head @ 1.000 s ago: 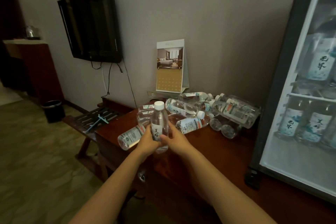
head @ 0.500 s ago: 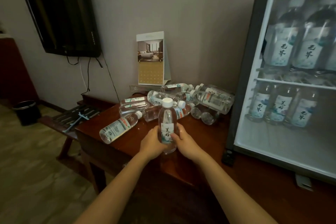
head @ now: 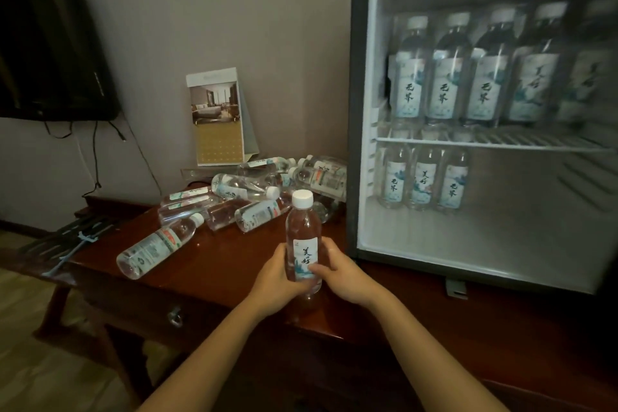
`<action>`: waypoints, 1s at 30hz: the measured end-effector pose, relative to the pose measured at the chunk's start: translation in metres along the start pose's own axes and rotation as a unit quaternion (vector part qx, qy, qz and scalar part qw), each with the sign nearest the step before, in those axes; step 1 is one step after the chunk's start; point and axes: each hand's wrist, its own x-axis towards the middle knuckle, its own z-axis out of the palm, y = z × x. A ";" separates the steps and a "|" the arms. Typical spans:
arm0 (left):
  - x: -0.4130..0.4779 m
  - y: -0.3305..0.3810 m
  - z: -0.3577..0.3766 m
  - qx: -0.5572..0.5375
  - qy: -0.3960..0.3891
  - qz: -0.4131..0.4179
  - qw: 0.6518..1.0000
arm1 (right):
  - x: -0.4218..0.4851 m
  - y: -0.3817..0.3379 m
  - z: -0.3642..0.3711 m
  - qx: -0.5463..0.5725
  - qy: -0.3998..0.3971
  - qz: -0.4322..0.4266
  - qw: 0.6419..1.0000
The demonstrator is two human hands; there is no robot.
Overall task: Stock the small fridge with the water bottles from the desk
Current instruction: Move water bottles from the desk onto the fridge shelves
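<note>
Clear water bottle (head: pixel 302 237) w/ white cap, white label w/ black script, upright, cap up, long axis vertical, left hand (head: pixel 275 281) & right hand (head: pixel 344 274) both wrapped round its lower half, above near bench (head: pixel 214 264) edge, just left of open fridge (head: pixel 481 117)

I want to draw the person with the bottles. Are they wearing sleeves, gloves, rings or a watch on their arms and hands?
No. The left hand and the right hand are both bare: no gloves, and no rings that show. Both forearms are bare too, right down to the bottom edge of the picture, with no sleeve, watch or bracelet in view. Anything worn higher up the arms is outside the picture.
</note>
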 end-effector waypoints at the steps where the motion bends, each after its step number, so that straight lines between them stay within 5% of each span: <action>1: 0.000 0.003 0.007 0.009 0.000 0.010 1.000 | -0.007 0.001 -0.007 -0.001 0.004 -0.001 1.000; 7: 0.010 0.037 0.053 0.099 0.022 0.078 0.992 | -0.050 0.006 -0.054 0.015 0.070 -0.022 0.997; 20: 0.067 0.116 0.196 0.065 -0.048 0.177 0.981 | -0.107 0.037 -0.159 0.072 0.293 -0.024 0.953; 30: 0.108 0.128 0.249 0.049 -0.101 0.185 0.976 | -0.094 0.064 -0.204 0.049 0.376 -0.036 0.924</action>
